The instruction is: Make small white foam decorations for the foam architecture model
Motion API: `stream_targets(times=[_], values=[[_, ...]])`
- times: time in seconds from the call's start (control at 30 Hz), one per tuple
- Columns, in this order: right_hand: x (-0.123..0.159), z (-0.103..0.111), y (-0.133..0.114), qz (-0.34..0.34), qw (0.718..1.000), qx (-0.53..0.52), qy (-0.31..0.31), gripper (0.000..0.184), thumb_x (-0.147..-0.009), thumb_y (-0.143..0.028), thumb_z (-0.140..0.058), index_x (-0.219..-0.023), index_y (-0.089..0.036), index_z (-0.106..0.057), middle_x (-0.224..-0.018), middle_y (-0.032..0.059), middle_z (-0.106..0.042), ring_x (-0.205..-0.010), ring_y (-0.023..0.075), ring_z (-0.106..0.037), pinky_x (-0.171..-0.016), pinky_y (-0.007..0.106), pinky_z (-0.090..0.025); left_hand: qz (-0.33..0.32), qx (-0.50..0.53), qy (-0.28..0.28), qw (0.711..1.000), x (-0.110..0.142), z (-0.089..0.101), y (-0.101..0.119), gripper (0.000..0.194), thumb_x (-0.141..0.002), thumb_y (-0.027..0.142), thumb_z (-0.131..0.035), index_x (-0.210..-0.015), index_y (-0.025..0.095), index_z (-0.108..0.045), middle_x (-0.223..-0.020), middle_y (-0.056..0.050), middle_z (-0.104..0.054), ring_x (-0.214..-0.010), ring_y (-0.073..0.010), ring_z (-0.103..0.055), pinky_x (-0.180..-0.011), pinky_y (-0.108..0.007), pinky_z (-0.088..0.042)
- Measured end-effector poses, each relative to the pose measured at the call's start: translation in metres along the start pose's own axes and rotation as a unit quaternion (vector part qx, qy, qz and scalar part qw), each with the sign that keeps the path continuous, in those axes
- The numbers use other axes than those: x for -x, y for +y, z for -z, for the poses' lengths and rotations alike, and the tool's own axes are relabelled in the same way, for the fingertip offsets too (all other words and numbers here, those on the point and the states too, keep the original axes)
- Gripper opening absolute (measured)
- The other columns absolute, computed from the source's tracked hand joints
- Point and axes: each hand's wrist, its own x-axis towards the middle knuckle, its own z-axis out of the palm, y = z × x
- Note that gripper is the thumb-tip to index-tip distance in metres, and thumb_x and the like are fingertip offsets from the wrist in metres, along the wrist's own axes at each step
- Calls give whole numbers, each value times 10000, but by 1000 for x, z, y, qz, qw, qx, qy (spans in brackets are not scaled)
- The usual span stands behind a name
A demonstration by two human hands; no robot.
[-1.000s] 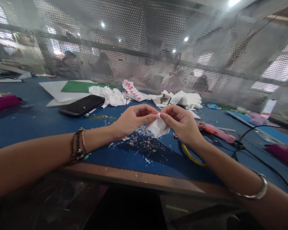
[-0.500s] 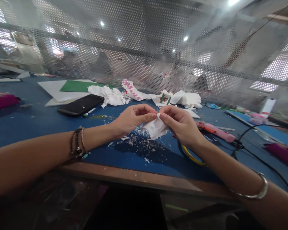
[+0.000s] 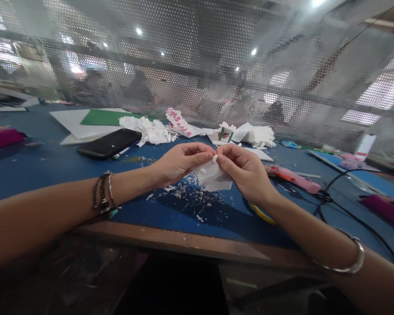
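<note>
A thin white piece of paper [image 3: 213, 175] hangs between my hands above the blue table [image 3: 170, 221]. My left hand [image 3: 180, 164] pinches its top edge between thumb and fingers. Right beside it, my right hand [image 3: 244, 168] pinches the same edge, the fingertips of both hands nearly touching. The paper is crumpled at the pinch and flares out below. Small white scraps [image 3: 197, 199] lie scattered on the table under it.
Behind my left hand are a black phone [image 3: 110, 143], a crumpled white paper heap [image 3: 149, 130] and a green sheet [image 3: 101, 117]. A pink glue gun [image 3: 298, 178] with a black cable [image 3: 325, 197] lies right. A yellow-edged roll [image 3: 261, 213] sits under my right forearm. A perforated metal screen [image 3: 184, 52] stands behind.
The white paper has turned slightly in my fingers, and its lower part now spreads a little further to the right. Both hands keep their pinch in nearly the same place.
</note>
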Motion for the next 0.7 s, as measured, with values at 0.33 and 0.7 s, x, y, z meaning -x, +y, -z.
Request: stream_targets(times=[0.33,0.7], values=[[-1,-2,4,13,998,51,42,58,-757,-199,-484,-708,-169,-470,-565,-61,-428,-471,34,-370,-418,176,-279,-84,-190,96,973,4,-4,1,113,-643,251,-653,-638,141,-628,-541,33,-546,-476,-44,-423,-468,-160,-348],[1,-1,6,103,974,180,95,89,-733,-177,-507,-666,-186,-449,-586,-52,-446,-522,59,-422,-476,199,-355,-108,-348,83,928,12,-10,7,175,-724,276,-574,-777,149,-681,-764,-28,-683,-682,-128,-585,-596,-201,-446]])
